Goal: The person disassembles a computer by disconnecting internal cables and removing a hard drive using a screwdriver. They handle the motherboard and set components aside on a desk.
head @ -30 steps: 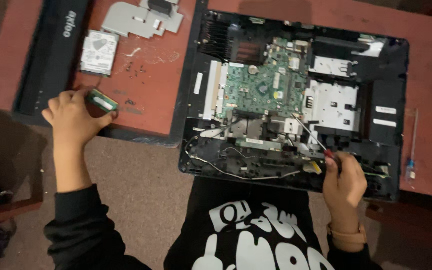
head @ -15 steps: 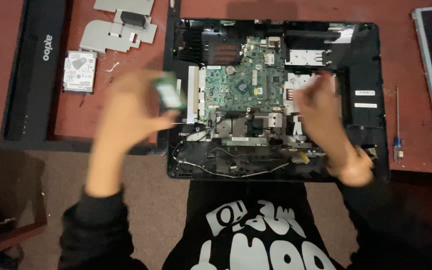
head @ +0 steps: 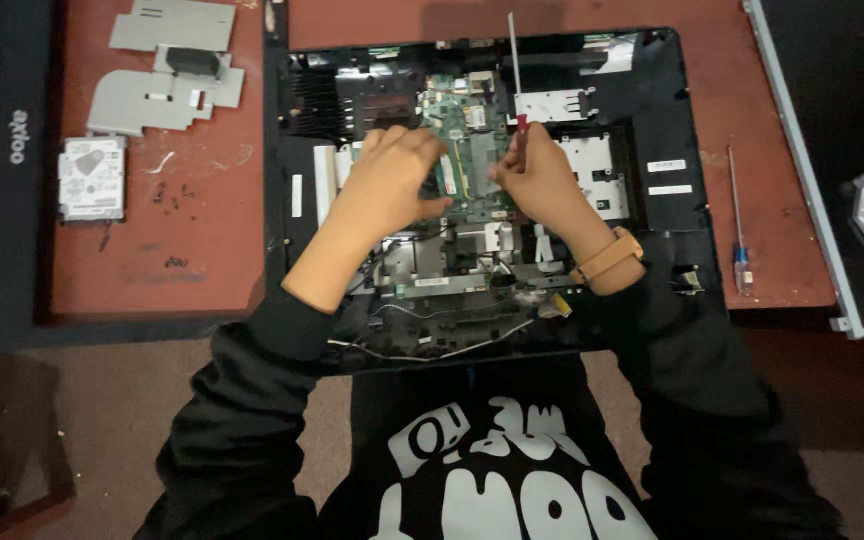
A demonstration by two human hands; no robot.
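Note:
An opened black computer chassis (head: 652, 90) lies on the red table with its green motherboard (head: 472, 110) exposed. My left hand (head: 392, 185) rests over the board's left side, its fingertips pinching a green memory module (head: 455, 172) that lies at the board's middle. My right hand (head: 542, 180) meets it from the right, touching the module's other end. That hand also holds a screwdriver (head: 514, 70) with a red handle, its thin shaft pointing away from me. The module's lower part is hidden by my fingers.
Left of the chassis lie a hard drive (head: 92, 178), grey metal shields (head: 167, 70) and several loose screws (head: 170, 190). A black bezel (head: 2, 150) runs along the far left. A second screwdriver (head: 738, 215) and a display panel (head: 832, 150) sit to the right.
My left hand carried the green module from the table's left side onto the motherboard. My right hand rose from the chassis's lower right to the board with the screwdriver.

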